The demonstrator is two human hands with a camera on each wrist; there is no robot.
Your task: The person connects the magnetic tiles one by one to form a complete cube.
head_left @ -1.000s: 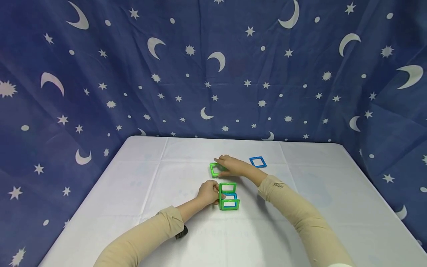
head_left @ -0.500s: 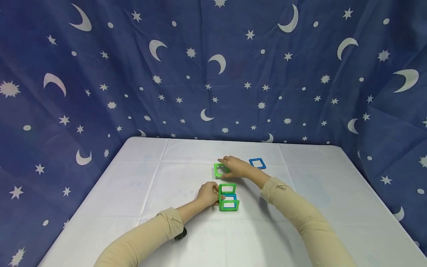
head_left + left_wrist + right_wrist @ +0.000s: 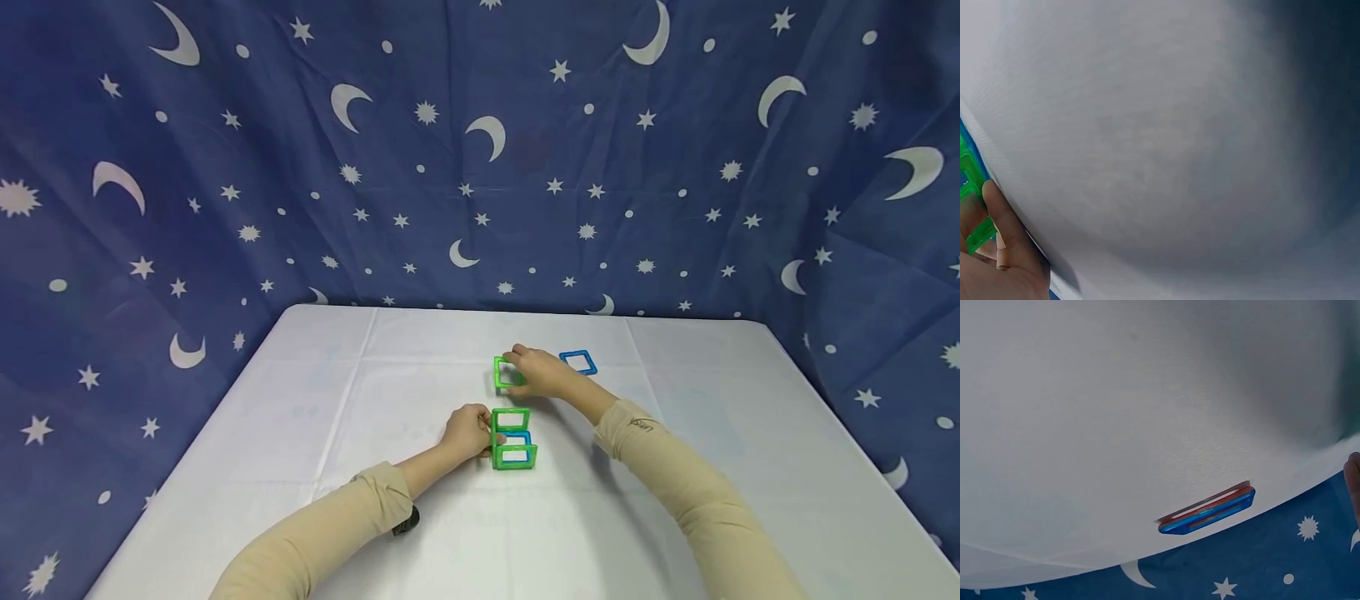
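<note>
Green square (image 3: 497, 373) held in right fingers (image 3: 517, 351), sleeve lettering (image 3: 642, 424) illegible

green-and-blue joined square plastic frames (image 3: 514, 467) | green square plastic frame (image 3: 497, 373) | blue square plastic frame (image 3: 592, 362) | white cloth-covered bench (image 3: 420, 367) | navy fabric curtain (image 3: 405, 200), white moons, stars, dots | beige sleeves (image 3: 322, 533)

far L tbl (image 3: 322, 343) free, frames (image 3: 517, 449) block ctr

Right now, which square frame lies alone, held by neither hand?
The blue frame farthest right in the head view. The right hand holds a green frame; the left hand holds the green-and-blue cluster.
</note>
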